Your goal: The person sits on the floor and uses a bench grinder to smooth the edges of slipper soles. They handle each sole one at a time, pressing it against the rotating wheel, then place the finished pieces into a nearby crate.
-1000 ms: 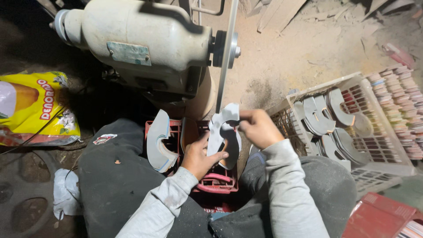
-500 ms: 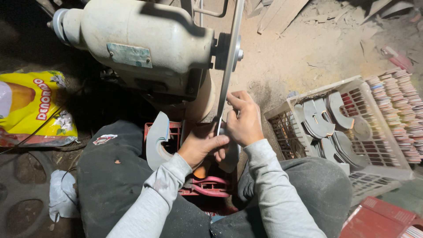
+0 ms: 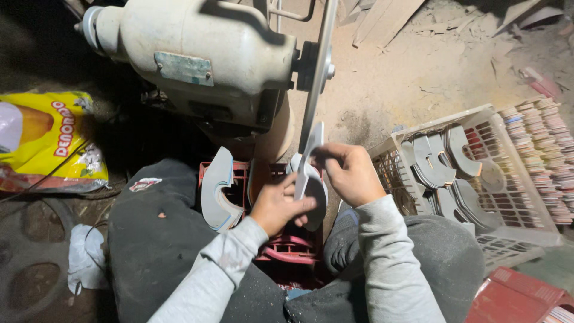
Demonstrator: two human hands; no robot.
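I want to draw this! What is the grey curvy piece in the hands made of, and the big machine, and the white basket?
The curved grey piece, pinched by the left hand and right hand, looks like stiff matte board or rubbery sheet: thin, flat, dull. The machine seems painted metal: smooth cream casing, worn plate. The white basket looks like moulded plastic, with a grid of holes.

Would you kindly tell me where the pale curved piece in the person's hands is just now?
In the head view, centre: the pale curved piece is held between both hands, against the grinder's disc.
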